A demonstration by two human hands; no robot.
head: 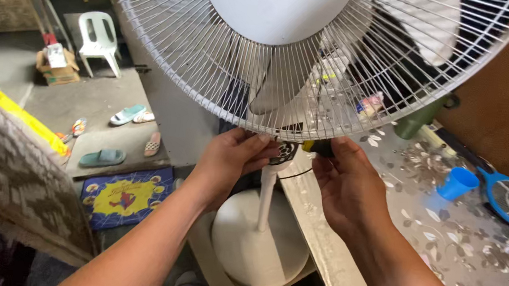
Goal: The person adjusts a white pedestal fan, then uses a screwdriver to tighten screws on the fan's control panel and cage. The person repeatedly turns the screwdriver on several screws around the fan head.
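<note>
two hands at fan grille (pixel 224 65) bottom rim — left hand (pixel 234 160) gripping, right hand (pixel 347 183) holding screwdriver (pixel 317 146)

head cam | looks down/fwd | close on fan guard (pixel 300 60) bottom rim, hands | floor, table (pixel 444 242) at edges

1 brown cardboard box (pixel 57 68) sits on the floor at far left beside a white plastic chair (pixel 100 38), open-topped, with a white-and-red package (pixel 55 53) poking out of it.
</note>
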